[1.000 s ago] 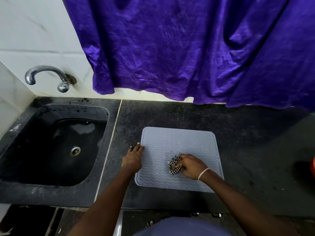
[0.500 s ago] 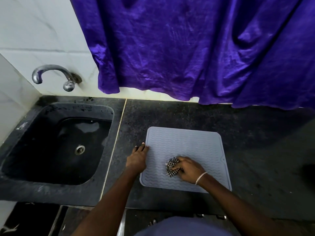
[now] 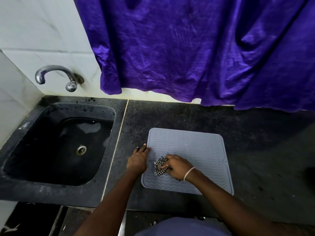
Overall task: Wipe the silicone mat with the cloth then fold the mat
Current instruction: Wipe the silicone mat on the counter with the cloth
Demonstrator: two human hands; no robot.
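A grey silicone mat (image 3: 192,147) with a wavy ribbed surface lies flat on the dark stone counter (image 3: 170,114). My right hand (image 3: 177,166), with a silver bracelet at the wrist, grips a bunched black-and-white checked cloth (image 3: 160,166) and holds it against the mat's near-left part. My left hand (image 3: 139,158) rests at the mat's left edge, straight fingers pressing on the edge and the counter beside it.
A black sink (image 3: 56,147) with a metal drain is set into the counter to the left, under a chrome tap (image 3: 56,77) on the white tiled wall. A purple curtain (image 3: 196,48) hangs behind the counter. The counter's front edge runs just below the mat.
My right hand has slid the cloth a little leftward over the mat, closer to my left hand. My left hand stays at the mat's left edge. The camera view has shifted.
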